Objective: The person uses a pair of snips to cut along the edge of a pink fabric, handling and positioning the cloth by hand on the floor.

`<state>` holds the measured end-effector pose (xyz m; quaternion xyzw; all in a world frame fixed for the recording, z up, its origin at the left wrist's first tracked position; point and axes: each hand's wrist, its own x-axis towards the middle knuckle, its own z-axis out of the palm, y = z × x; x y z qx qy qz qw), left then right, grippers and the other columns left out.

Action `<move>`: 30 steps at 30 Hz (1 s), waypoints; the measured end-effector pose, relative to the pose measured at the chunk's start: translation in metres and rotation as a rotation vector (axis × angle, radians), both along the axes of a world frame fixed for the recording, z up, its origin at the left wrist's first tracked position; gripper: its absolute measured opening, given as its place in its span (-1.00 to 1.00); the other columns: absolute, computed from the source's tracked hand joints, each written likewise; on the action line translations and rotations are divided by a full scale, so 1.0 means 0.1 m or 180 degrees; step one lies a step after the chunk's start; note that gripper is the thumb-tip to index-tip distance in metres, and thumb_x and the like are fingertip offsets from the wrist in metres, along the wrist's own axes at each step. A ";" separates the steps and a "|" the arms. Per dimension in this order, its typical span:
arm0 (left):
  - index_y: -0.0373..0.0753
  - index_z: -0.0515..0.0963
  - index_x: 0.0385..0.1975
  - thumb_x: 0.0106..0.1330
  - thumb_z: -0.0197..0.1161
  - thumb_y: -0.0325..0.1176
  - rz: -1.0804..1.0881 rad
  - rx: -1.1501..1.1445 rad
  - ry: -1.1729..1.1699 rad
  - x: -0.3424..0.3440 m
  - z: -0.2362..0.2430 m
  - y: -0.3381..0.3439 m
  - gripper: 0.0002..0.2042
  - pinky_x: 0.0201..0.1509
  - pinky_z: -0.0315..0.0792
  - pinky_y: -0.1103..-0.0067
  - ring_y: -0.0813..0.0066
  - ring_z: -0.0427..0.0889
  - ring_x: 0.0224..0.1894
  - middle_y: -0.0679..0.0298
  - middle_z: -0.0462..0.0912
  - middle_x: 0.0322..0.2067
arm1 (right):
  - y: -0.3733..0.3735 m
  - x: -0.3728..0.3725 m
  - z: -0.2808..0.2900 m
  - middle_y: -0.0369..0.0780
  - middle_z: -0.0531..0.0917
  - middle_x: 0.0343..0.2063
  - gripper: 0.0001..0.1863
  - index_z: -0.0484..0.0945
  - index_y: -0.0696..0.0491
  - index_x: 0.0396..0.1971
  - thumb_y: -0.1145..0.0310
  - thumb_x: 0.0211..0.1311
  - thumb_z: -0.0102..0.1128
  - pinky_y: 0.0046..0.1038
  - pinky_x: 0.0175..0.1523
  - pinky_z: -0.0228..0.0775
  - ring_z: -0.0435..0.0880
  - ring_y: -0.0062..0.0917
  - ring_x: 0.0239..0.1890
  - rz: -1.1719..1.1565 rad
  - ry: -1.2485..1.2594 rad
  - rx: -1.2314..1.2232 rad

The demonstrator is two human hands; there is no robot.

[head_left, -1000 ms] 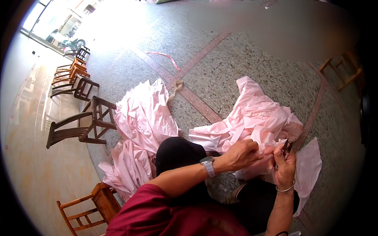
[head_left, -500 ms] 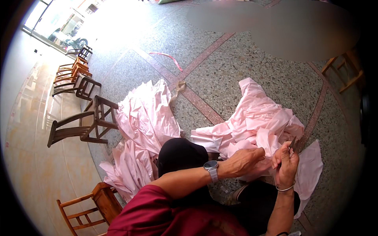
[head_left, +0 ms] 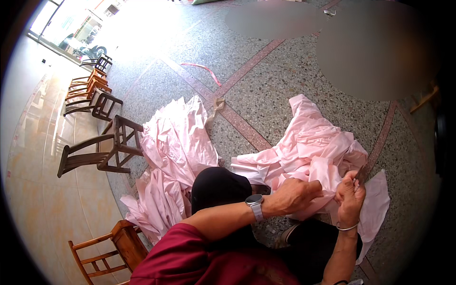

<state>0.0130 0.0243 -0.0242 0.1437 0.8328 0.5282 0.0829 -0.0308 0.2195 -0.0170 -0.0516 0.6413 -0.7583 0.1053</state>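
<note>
My left hand (head_left: 298,194), with a watch on its wrist, is closed on pink fabric (head_left: 313,140) at the right of my black-clad legs. My right hand (head_left: 350,199), with a bangle at the wrist, is closed round dark scissors (head_left: 361,175), blades pointing up and right. It sits just right of my left hand, over the same cloth. A second crumpled pink pile (head_left: 175,137) lies to the left of my knee, and a paler pink piece (head_left: 373,209) lies flat beside my right forearm. The exact spot my left fingers grip is hard to make out.
Wooden chairs (head_left: 109,152) line the left wall, one (head_left: 123,242) near my left elbow. A glass door (head_left: 71,28) with a parked scooter outside is at upper left. A pink strip (head_left: 204,69) and a beige strip (head_left: 216,109) lie on the speckled floor. The upper right is blurred.
Both hands have shifted a little to the right. My right hand has turned with the scissors, whose blades now show less clearly and lean more to the right.
</note>
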 end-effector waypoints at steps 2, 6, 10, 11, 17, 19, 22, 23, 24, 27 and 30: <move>-0.20 0.51 -0.26 0.39 0.10 -0.30 0.0156 0.0142 0.0125 -0.01 -0.03 -0.02 -0.87 -0.40 0.43 0.26 -0.03 0.62 -0.45 0.00 0.61 -0.52 | 0.10 -0.05 0.02 -0.47 0.25 -0.67 -0.81 0.37 0.06 -0.28 0.26 0.46 0.03 -0.68 -0.62 -0.04 0.15 -0.81 -0.70 -0.0092 0.0034 -0.0077; -0.20 0.51 -0.27 0.38 0.12 -0.29 0.0270 0.0092 0.0267 -0.04 0.02 -0.08 -0.87 -0.41 0.44 0.27 -0.02 0.62 -0.44 0.02 0.61 -0.52 | 0.37 -0.20 0.15 -0.49 0.14 -0.70 -0.83 0.36 0.01 -0.32 0.27 0.48 0.00 -0.69 -0.66 -0.11 0.06 -0.84 -0.73 -0.0584 0.0044 -0.0255; -0.23 0.52 -0.31 0.35 0.18 -0.26 0.0516 0.0032 0.0215 -0.06 0.11 -0.14 -0.84 -0.40 0.42 0.26 -0.04 0.60 -0.44 0.01 0.59 -0.53 | 0.55 -0.24 0.20 -0.49 0.10 -0.71 -0.80 0.34 0.01 -0.35 0.24 0.47 0.01 -0.68 -0.66 -0.15 0.02 -0.84 -0.73 -0.0789 0.0083 -0.0376; -0.21 0.55 -0.29 0.34 0.19 -0.26 0.0590 -0.0110 0.0105 -0.07 0.14 -0.16 -0.84 -0.37 0.46 0.31 0.02 0.64 -0.41 0.05 0.62 -0.50 | 0.60 -0.24 0.23 -0.49 0.09 -0.71 -0.80 0.34 0.01 -0.34 0.24 0.47 0.01 -0.68 -0.66 -0.16 0.02 -0.84 -0.73 -0.1065 0.0020 -0.0345; -0.24 0.59 -0.24 0.29 0.26 -0.30 0.0934 -0.0120 0.0245 -0.16 0.11 -0.21 -0.83 -0.34 0.50 0.36 0.09 0.65 -0.42 0.07 0.63 -0.50 | 0.82 -0.17 0.34 -0.47 0.11 -0.72 -0.79 0.43 0.09 -0.28 0.24 0.46 0.04 -0.67 -0.68 -0.21 -0.02 -0.84 -0.76 -0.1166 -0.0033 -0.0806; -0.26 0.57 -0.23 0.28 0.26 -0.36 0.0838 -0.0082 0.0466 -0.19 0.06 -0.20 -0.85 -0.33 0.50 0.35 0.08 0.65 -0.43 0.03 0.62 -0.50 | 0.86 -0.06 0.34 -0.47 0.19 -0.73 -0.77 0.45 0.09 -0.26 0.21 0.45 0.06 -0.68 -0.67 -0.17 0.04 -0.84 -0.77 -0.0568 -0.0162 -0.0671; -0.30 0.56 -0.25 0.23 0.27 -0.46 0.1040 0.0378 0.0410 -0.23 -0.01 -0.25 -0.87 -0.31 0.51 0.40 0.20 0.65 -0.44 0.03 0.62 -0.49 | 0.70 0.01 0.58 -0.37 0.57 -0.57 -0.77 0.52 0.21 -0.21 0.32 0.38 0.17 -0.72 -0.57 0.22 0.40 -0.73 -0.68 0.1187 -0.0285 -0.0073; -0.31 0.57 -0.26 0.23 0.27 -0.46 0.1161 0.0471 0.0252 -0.23 0.00 -0.29 -0.87 -0.30 0.52 0.44 0.25 0.65 -0.45 0.04 0.62 -0.49 | 0.57 0.01 0.63 -0.34 0.62 -0.52 -0.77 0.54 0.23 -0.19 0.36 0.34 0.20 -0.70 -0.47 0.30 0.48 -0.70 -0.59 0.1327 -0.0142 0.0222; -0.32 0.58 -0.28 0.25 0.27 -0.45 0.1218 0.0271 0.0137 -0.25 0.07 -0.33 -0.89 -0.31 0.52 0.47 0.31 0.65 -0.44 0.06 0.63 -0.48 | 0.52 -0.04 0.61 -0.33 0.63 -0.49 -0.77 0.55 0.24 -0.17 0.39 0.31 0.23 -0.70 -0.39 0.34 0.51 -0.70 -0.51 0.1412 -0.0074 0.0545; -0.35 0.60 -0.26 0.32 0.23 -0.43 0.1411 0.0200 0.0112 -0.25 0.09 -0.31 -0.88 -0.32 0.51 0.51 0.40 0.66 -0.43 0.08 0.66 -0.46 | 0.55 -0.12 0.52 -0.32 0.64 -0.47 -0.77 0.57 0.25 -0.14 0.47 0.26 0.25 -0.69 -0.27 0.39 0.55 -0.72 -0.39 0.1439 -0.0003 0.1233; -0.35 0.61 -0.25 0.33 0.22 -0.42 0.1298 0.0157 0.0098 -0.26 0.16 -0.26 -0.87 -0.33 0.49 0.52 0.41 0.66 -0.44 0.10 0.67 -0.46 | 0.65 -0.15 0.40 -0.36 0.60 -0.48 -0.80 0.60 0.22 -0.17 0.46 0.26 0.25 -0.67 -0.25 0.41 0.56 -0.74 -0.35 0.0529 -0.0455 0.1224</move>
